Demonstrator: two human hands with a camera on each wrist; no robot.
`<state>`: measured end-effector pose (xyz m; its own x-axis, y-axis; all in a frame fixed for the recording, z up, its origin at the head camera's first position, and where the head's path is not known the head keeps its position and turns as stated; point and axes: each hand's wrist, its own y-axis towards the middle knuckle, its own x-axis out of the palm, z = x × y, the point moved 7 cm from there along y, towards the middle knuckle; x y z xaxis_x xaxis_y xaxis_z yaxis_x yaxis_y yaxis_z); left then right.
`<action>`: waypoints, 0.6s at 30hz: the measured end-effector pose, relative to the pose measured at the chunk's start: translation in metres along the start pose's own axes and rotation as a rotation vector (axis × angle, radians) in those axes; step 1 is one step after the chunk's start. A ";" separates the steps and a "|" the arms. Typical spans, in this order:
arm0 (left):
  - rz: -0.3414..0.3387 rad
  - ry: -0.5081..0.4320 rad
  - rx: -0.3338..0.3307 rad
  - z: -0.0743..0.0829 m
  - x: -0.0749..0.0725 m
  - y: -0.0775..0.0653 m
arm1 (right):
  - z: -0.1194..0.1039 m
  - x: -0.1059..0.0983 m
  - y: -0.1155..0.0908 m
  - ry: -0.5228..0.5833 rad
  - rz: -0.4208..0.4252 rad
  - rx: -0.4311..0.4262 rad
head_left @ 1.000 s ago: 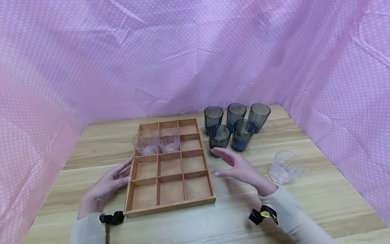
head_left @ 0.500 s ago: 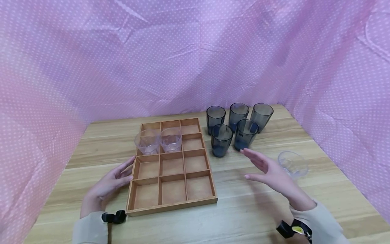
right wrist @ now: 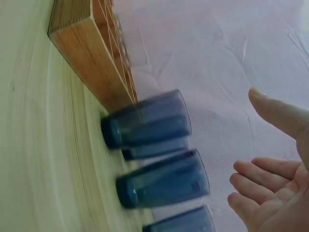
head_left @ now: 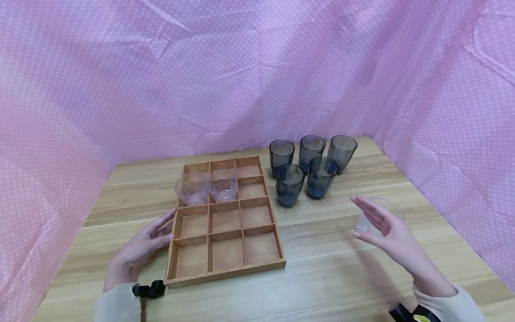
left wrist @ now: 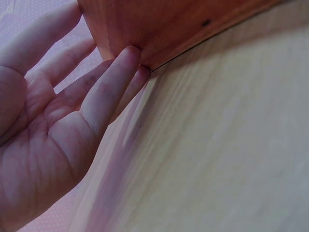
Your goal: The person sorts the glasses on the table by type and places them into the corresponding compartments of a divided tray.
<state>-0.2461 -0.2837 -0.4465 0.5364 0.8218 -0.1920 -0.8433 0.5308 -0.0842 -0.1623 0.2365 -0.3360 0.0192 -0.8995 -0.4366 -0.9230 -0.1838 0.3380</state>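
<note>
My left hand [head_left: 141, 246] rests against the left side of a wooden tray [head_left: 225, 274] divided into several compartments. In the left wrist view its fingertips touch the outer wooden wall [left wrist: 159, 29]. Two clear cups stand in the tray's second row from the back: one [head_left: 193, 191] on the left, another [head_left: 223, 187] in the middle column. My right hand [head_left: 392, 235], thumb and fingers spread apart, is beside a third clear cup [head_left: 367, 226] on the right of the table. The hand partly hides that cup, and nothing shows between its fingers in the right wrist view.
Several dark tinted glasses, among them a front one [head_left: 289, 185] and a back one [head_left: 342, 152], stand upright right of the tray. A pink dotted cloth [head_left: 257, 76] surrounds the wooden table [head_left: 322, 273] at the back and sides.
My right hand has moved right, from beside the front dark glass to the clear cup, its fingers still spread. The left hand has stayed on the tray's side.
</note>
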 end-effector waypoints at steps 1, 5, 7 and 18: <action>0.001 0.004 -0.004 0.000 0.000 0.000 | 0.001 -0.004 -0.002 -0.018 0.018 0.003; -0.005 0.011 -0.002 -0.001 0.001 0.000 | 0.007 -0.017 -0.011 -0.057 0.111 0.042; -0.008 0.006 0.008 -0.001 0.001 0.000 | 0.013 -0.024 -0.015 -0.055 0.164 0.069; -0.021 -0.029 0.043 0.000 0.002 -0.001 | 0.052 -0.035 -0.036 -0.155 0.261 0.341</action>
<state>-0.2442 -0.2830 -0.4470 0.5550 0.8159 -0.1622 -0.8302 0.5556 -0.0458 -0.1500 0.2955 -0.3766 -0.2643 -0.8236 -0.5018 -0.9637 0.2051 0.1709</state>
